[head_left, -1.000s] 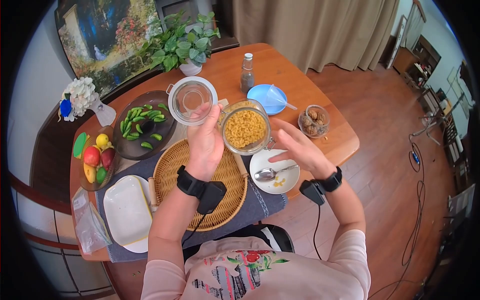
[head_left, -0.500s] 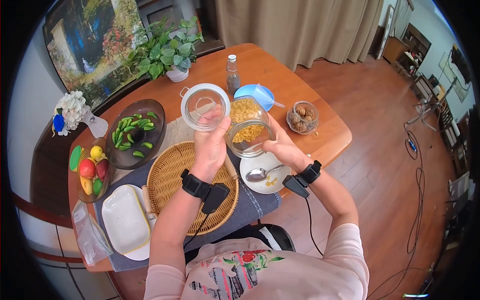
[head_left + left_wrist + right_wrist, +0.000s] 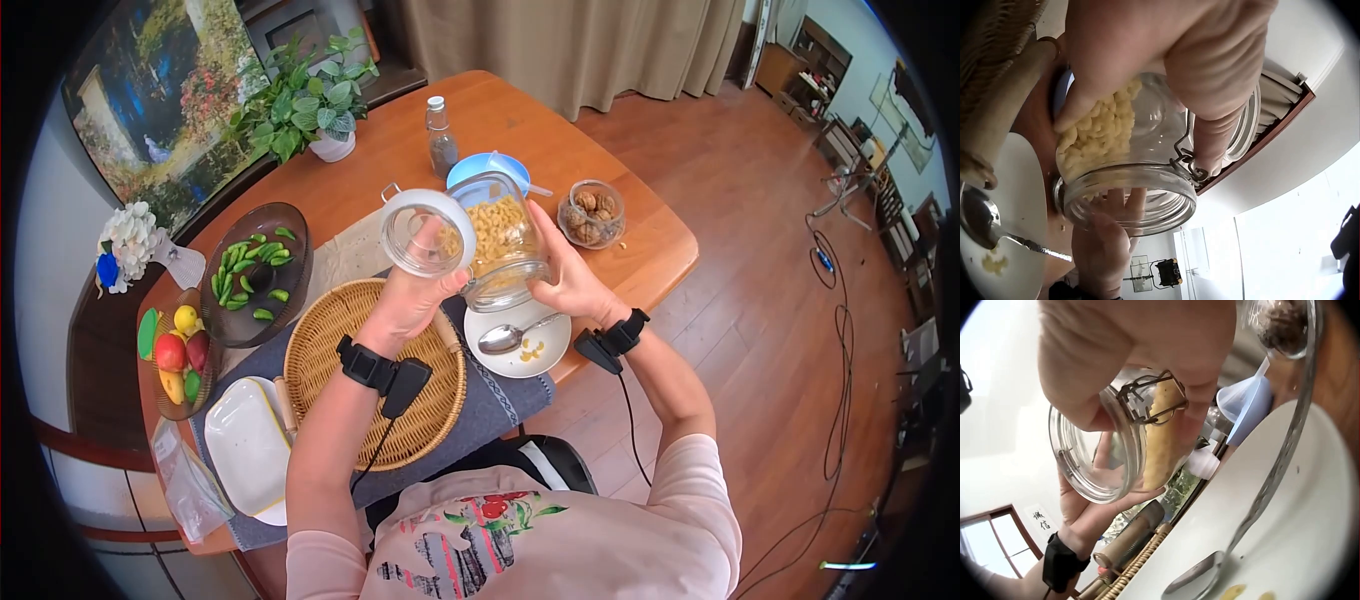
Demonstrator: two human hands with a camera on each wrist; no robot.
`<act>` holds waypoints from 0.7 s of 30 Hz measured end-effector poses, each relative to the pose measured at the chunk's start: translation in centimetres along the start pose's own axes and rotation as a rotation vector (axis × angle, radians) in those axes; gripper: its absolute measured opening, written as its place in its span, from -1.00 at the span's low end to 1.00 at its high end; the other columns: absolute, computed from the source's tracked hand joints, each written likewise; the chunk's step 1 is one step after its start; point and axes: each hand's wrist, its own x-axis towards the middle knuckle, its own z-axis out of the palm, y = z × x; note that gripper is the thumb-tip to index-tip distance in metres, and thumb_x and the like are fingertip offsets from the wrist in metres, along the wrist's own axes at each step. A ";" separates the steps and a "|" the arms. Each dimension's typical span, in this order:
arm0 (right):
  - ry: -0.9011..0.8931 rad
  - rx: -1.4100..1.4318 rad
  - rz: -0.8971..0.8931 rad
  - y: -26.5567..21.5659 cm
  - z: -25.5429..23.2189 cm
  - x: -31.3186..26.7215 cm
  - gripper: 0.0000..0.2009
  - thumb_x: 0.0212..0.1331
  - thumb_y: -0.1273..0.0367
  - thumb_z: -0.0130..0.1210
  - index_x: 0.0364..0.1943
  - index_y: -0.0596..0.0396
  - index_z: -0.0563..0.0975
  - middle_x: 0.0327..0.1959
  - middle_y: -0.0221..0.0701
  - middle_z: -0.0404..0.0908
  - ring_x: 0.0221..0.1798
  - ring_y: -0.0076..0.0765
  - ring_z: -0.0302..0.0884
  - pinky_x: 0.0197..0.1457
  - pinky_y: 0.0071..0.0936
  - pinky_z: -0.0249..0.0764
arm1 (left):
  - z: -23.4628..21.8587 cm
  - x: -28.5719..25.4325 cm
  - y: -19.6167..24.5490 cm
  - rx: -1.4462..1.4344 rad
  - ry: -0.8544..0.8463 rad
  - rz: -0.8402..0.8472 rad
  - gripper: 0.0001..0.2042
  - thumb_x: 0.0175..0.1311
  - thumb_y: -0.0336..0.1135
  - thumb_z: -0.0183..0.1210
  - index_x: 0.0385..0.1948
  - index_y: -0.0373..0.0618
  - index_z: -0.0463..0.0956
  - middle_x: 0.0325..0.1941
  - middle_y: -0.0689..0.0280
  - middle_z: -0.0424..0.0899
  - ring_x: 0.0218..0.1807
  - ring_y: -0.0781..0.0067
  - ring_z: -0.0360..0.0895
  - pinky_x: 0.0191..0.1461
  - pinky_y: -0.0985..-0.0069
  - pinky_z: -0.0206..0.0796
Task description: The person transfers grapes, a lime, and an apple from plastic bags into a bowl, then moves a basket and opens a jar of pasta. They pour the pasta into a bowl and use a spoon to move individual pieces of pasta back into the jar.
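Observation:
A clear glass jar (image 3: 508,235) of yellow pasta is held above the table between both hands, its mouth tipped toward the person. My left hand (image 3: 412,300) grips it at the neck by the hinged glass lid (image 3: 425,232), which hangs open on the left. My right hand (image 3: 572,275) holds the jar's right side, thumb near the rim. In the left wrist view, pasta (image 3: 1100,134) lies in the jar behind the glass rim (image 3: 1132,200). The right wrist view shows the wire clasp (image 3: 1154,400) beside the right hand (image 3: 1141,344).
Below the jar are a white plate (image 3: 545,352) with a spoon and pasta bits, and a wicker tray (image 3: 330,325). Behind stand a blue bowl (image 3: 462,178), a bottle (image 3: 441,145) and a walnut bowl (image 3: 591,215). Left are a pepper plate (image 3: 225,325), fruit basket and white dish.
The right hand has come onto the jar's side. The jar has tilted, its mouth now lower and facing the person, and the lid has turned with it. The head view has shifted.

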 end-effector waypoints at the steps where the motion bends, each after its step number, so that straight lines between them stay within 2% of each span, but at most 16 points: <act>1: -0.030 -0.075 -0.007 -0.1 -0.3 -0.1 -0.11 -0.21 0.62 -0.03 0.30 0.20 -0.24 0.36 -0.09 -0.20 0.42 -0.22 -0.29 0.40 -0.45 -0.24 | -0.1 -0.1 -0.1 0.100 -0.034 0.038 -0.19 -0.03 -0.36 0.31 0.27 -0.06 -0.03 0.30 0.28 0.05 0.30 0.36 0.05 0.30 0.40 0.01; 2: -0.060 -0.151 -0.014 -0.3 -0.6 -0.2 -0.10 -0.21 0.61 -0.01 0.30 0.19 -0.25 0.37 -0.08 -0.25 0.43 -0.20 -0.33 0.41 -0.43 -0.27 | -0.2 -0.1 -0.2 0.101 -0.039 0.032 -0.19 -0.03 -0.36 0.31 0.27 -0.06 -0.03 0.30 0.28 0.05 0.30 0.36 0.05 0.30 0.40 0.01; 3: -0.052 -0.151 -0.013 -0.7 -0.9 -0.3 -0.10 -0.21 0.61 -0.01 0.30 0.19 -0.25 0.37 -0.08 -0.25 0.43 -0.20 -0.33 0.41 -0.43 -0.27 | -0.2 0.0 -0.1 0.223 -0.049 0.060 -0.15 -0.08 -0.32 0.35 0.27 -0.07 -0.03 0.30 0.26 0.05 0.30 0.36 0.06 0.31 0.40 -0.01; 4: -0.088 -0.261 -0.011 -1.3 -1.1 -0.3 -0.09 -0.21 0.59 0.01 0.30 0.19 -0.25 0.36 -0.05 -0.27 0.43 -0.16 -0.34 0.42 -0.43 -0.27 | -0.2 0.0 -0.1 0.346 -0.061 0.090 -0.11 -0.14 -0.29 0.38 0.27 -0.07 -0.04 0.30 0.25 0.05 0.29 0.35 0.07 0.32 0.41 -0.03; 5: -0.125 -0.372 -0.007 -1.6 -1.4 -0.4 -0.08 -0.22 0.58 0.04 0.30 0.19 -0.26 0.36 -0.03 -0.29 0.43 -0.12 -0.34 0.42 -0.42 -0.26 | -0.3 0.0 0.0 0.346 -0.069 0.085 -0.11 -0.14 -0.29 0.38 0.27 -0.07 -0.04 0.30 0.25 0.05 0.29 0.35 0.07 0.32 0.41 -0.03; 7: -0.136 -0.415 -0.008 -1.5 -1.7 -0.4 -0.04 -0.24 0.59 0.06 0.30 0.18 -0.28 0.37 -0.08 -0.30 0.43 -0.15 -0.37 0.42 -0.42 -0.28 | -0.4 -0.1 0.0 0.477 -0.085 0.018 -0.03 -0.18 -0.23 0.41 0.29 -0.10 -0.10 0.37 0.28 -0.13 0.37 0.41 -0.10 0.34 0.43 -0.14; 8: -0.154 -0.458 -0.013 -1.5 -1.7 -0.4 -0.01 -0.27 0.61 0.08 0.30 0.17 -0.30 0.38 -0.13 -0.31 0.44 -0.18 -0.39 0.43 -0.42 -0.31 | -0.3 -0.2 -0.1 0.477 -0.091 0.014 -0.03 -0.18 -0.23 0.41 0.29 -0.10 -0.10 0.37 0.28 -0.13 0.37 0.41 -0.10 0.34 0.43 -0.14; 10: -0.156 -0.484 -0.026 -1.4 -1.7 -0.6 0.00 -0.28 0.61 0.10 0.30 0.17 -0.31 0.38 -0.12 -0.32 0.44 -0.17 -0.40 0.43 -0.41 -0.31 | -0.1 -0.2 -0.1 0.589 -0.067 0.076 0.01 -0.26 -0.17 0.44 0.29 -0.11 -0.07 0.40 0.22 -0.26 0.38 0.38 -0.13 0.34 0.40 -0.11; 14: -0.170 -0.556 -0.086 -0.9 -1.7 -0.9 0.06 -0.32 0.61 0.18 0.30 0.17 -0.33 0.38 -0.09 -0.35 0.43 -0.14 -0.42 0.44 -0.40 -0.31 | 0.3 -0.5 0.4 0.593 -0.048 0.035 0.01 -0.30 -0.14 0.46 0.27 -0.11 -0.02 0.42 0.18 -0.36 0.39 0.34 -0.14 0.34 0.37 -0.07; 16: -0.166 -0.568 -0.107 -0.5 -1.7 -1.0 0.08 -0.34 0.62 0.19 0.29 0.17 -0.34 0.37 -0.08 -0.36 0.43 -0.13 -0.42 0.44 -0.40 -0.30 | 0.2 -0.6 0.4 0.802 -0.074 0.104 -0.02 -0.34 -0.15 0.47 0.25 -0.13 0.06 0.42 0.16 -0.37 0.38 0.32 -0.09 0.33 0.35 -0.04; 17: -0.166 -0.580 -0.131 -0.4 -1.7 -1.1 0.10 -0.36 0.63 0.21 0.29 0.18 -0.35 0.37 -0.08 -0.36 0.43 -0.13 -0.42 0.44 -0.41 -0.28 | 0.4 -0.7 0.5 0.803 -0.079 0.101 -0.02 -0.34 -0.15 0.47 0.25 -0.13 0.06 0.42 0.16 -0.37 0.38 0.32 -0.09 0.33 0.35 -0.04; 19: -0.172 -0.588 -0.101 -0.8 -1.7 -1.2 0.10 -0.37 0.63 0.22 0.29 0.18 -0.35 0.37 -0.07 -0.35 0.43 -0.12 -0.41 0.44 -0.41 -0.26 | 1.0 -1.0 0.6 0.808 -0.060 0.153 -0.10 -0.32 -0.36 0.45 0.20 -0.22 0.11 0.36 0.21 -0.19 0.12 0.44 0.32 0.16 0.46 0.28; 21: -0.180 -0.596 -0.069 -1.0 -1.7 -1.3 0.11 -0.38 0.63 0.23 0.29 0.18 -0.35 0.37 -0.07 -0.35 0.43 -0.12 -0.39 0.44 -0.41 -0.24 | 1.1 -1.0 0.5 0.876 -0.076 0.197 -0.13 -0.33 -0.37 0.45 0.17 -0.23 0.16 0.37 0.24 -0.25 0.10 0.45 0.34 0.13 0.48 0.31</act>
